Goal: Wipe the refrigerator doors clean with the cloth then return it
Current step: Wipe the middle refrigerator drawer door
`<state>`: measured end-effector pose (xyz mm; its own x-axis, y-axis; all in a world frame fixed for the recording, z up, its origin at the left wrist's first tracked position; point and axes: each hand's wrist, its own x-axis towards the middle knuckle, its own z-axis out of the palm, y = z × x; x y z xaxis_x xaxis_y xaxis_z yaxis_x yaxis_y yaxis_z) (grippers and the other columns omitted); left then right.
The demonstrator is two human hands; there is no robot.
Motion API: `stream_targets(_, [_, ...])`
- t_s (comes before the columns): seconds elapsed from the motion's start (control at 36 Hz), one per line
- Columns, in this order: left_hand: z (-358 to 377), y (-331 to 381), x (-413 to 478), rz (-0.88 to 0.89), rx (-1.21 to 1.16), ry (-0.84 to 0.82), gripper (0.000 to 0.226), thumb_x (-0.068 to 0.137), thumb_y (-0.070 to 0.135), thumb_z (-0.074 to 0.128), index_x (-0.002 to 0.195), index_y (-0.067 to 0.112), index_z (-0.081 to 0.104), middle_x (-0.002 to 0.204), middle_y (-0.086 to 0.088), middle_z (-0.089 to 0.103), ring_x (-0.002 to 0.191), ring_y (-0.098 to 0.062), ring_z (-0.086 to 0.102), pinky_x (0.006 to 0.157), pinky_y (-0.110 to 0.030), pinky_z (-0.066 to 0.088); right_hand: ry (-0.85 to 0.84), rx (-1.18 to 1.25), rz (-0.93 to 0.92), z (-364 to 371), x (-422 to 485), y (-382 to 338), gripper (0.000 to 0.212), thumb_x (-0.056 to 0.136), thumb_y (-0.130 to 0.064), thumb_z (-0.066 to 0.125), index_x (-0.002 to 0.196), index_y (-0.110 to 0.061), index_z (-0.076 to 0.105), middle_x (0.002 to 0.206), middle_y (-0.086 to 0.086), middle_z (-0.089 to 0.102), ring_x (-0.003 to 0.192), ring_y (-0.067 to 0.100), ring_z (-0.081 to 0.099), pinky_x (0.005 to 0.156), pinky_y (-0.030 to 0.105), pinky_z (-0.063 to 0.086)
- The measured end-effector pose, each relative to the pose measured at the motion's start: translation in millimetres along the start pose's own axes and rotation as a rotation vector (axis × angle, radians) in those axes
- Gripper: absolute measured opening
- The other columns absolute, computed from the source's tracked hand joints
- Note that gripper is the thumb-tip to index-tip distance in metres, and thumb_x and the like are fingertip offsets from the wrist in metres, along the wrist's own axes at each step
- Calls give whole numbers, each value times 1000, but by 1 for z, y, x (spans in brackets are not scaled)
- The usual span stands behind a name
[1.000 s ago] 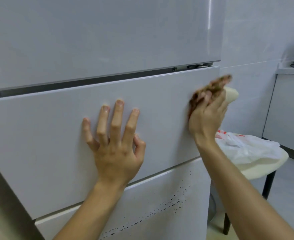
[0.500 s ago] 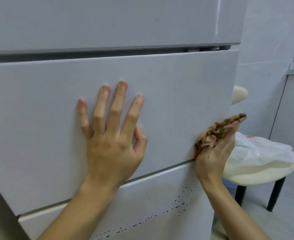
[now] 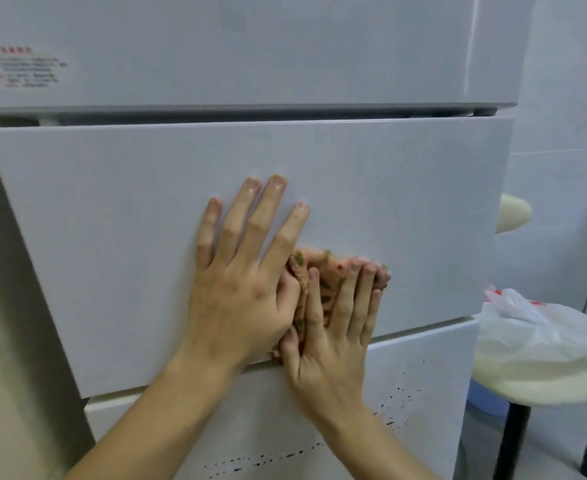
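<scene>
My right hand [image 3: 330, 344] presses the cloth [image 3: 300, 271], a crumpled brown rag flecked green, against the middle refrigerator door [image 3: 112, 220] at frame centre, grip flat-fingered; my left hand [image 3: 240, 299] lies spread wide just beside it.

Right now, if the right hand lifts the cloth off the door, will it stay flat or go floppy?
Probably floppy: the cloth bunches into folds under the right hand. Likely light too, as flat fingers alone pin it to the door.

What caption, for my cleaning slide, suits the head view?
A person's right hand presses a patterned cloth against the middle refrigerator door while the left hand rests flat beside it.
</scene>
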<state>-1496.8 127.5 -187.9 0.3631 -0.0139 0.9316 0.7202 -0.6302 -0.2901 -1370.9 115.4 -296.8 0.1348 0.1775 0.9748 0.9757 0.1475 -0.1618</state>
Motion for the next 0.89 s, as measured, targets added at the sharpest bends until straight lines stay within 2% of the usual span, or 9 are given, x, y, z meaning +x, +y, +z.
stream_targets(0.19, [-6, -6, -10, 22, 22, -22, 64, 92, 13, 57, 155, 15, 50, 169, -12, 34, 159, -31, 26, 130, -55, 18, -77, -31, -132, -18, -8, 40, 62, 112, -43, 25, 168, -20, 10, 174, 18, 0, 161, 40, 3, 131, 54, 4])
stream_targets(0.28, [-7, -8, -16, 18, 38, -26, 64, 93, 14, 59, 156, 16, 49, 170, -10, 33, 159, -31, 25, 130, -54, 18, -40, -1, 133, -32, -9, 82, 63, 110, -40, 24, 166, -14, 8, 171, 25, 4, 161, 39, -3, 130, 59, 2])
stream_targets(0.36, [-7, -6, -22, -3, 50, -32, 64, 94, 14, 58, 158, 17, 47, 171, -10, 31, 160, -30, 22, 130, -54, 16, -23, 52, 379, -45, -3, 113, 70, 107, -37, 26, 166, -13, -2, 171, 25, -7, 159, 42, -10, 128, 64, -1])
stream_targets(0.47, [-6, -5, -32, -53, 53, -50, 64, 98, 18, 54, 160, 17, 42, 173, -10, 25, 162, -30, 18, 131, -53, 12, 44, 96, 536, -39, 7, 91, 73, 106, -41, 25, 166, -9, 0, 171, 26, -13, 159, 43, -15, 128, 61, -7])
stream_targets(0.53, [-7, -5, -41, -85, 71, -63, 63, 99, 20, 52, 161, 17, 41, 173, -10, 23, 162, -31, 16, 131, -52, 10, 46, 90, 554, -31, 7, 70, 73, 106, -41, 26, 166, -9, 0, 170, 28, -14, 157, 47, -16, 126, 65, -6])
stream_targets(0.61, [-10, -11, -53, -111, 103, -73, 62, 100, 24, 47, 161, 18, 40, 174, -9, 22, 162, -31, 17, 131, -51, 10, 4, 64, 428, -20, 4, 42, 73, 105, -40, 31, 166, -12, 2, 169, 33, -10, 156, 54, -11, 124, 72, -1])
stream_targets(0.69, [-13, -20, -61, -143, 122, -66, 62, 100, 25, 45, 161, 18, 39, 174, -8, 22, 161, -30, 19, 132, -49, 9, -12, 9, 198, -12, -1, 24, 71, 102, -37, 39, 165, -12, 15, 165, 40, 6, 154, 60, 3, 124, 73, 5])
stream_targets(0.81, [-12, -24, -63, -198, 126, -46, 63, 98, 26, 42, 161, 16, 40, 173, -8, 23, 161, -31, 21, 132, -48, 11, -7, -58, -19, -9, -3, 21, 59, 108, -46, 31, 160, -18, 34, 164, 36, 20, 153, 55, 19, 127, 62, 14])
stream_targets(0.89, [-8, -19, -63, -216, 156, -11, 64, 96, 24, 43, 160, 18, 39, 172, -9, 29, 159, -31, 26, 131, -49, 15, -27, -76, -160, -15, -1, 38, 59, 106, -53, 30, 156, -24, 38, 165, 30, 19, 157, 47, 14, 128, 55, 12])
